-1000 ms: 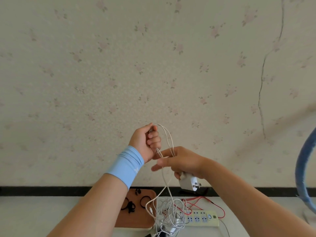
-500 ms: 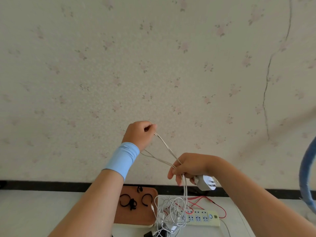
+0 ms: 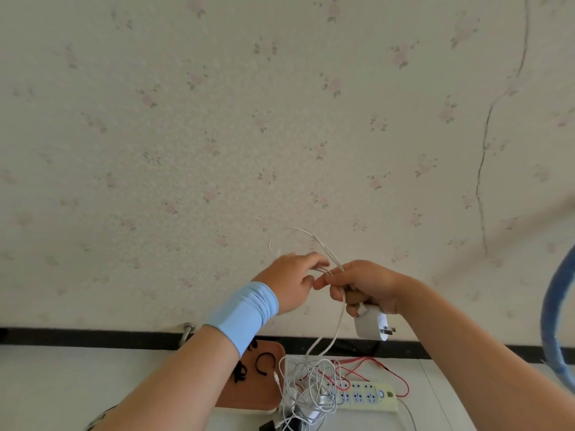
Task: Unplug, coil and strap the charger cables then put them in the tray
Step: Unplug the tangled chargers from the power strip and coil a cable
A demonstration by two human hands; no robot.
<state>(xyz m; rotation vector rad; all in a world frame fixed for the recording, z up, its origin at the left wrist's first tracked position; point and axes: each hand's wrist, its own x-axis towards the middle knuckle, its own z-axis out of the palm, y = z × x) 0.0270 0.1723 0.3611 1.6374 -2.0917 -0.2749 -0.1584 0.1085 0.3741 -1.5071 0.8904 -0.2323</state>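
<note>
Both hands are raised in front of a pale floral-papered wall, above the white worktop. The left hand, with a light blue cloth wristband on its wrist, has its fingers curled round a loop of the thin white charger cable. The loop arcs up over the knuckles. The right hand sits just right of it, fingertips almost touching the left. It grasps the gathered strands between thumb and forefinger, while its lower fingers clench the white square plug adapter, whose metal prongs point right.

From the right hand the cable hangs down into a loose tangle of white cables on the worktop. The tangle lies between the brown wooden tray with rounded corners on its left and the pale yellow power strip on its right. Black loop straps lie on the tray. A thin red cable curls over the far side of the strip. A blue curved band stands at the right edge.
</note>
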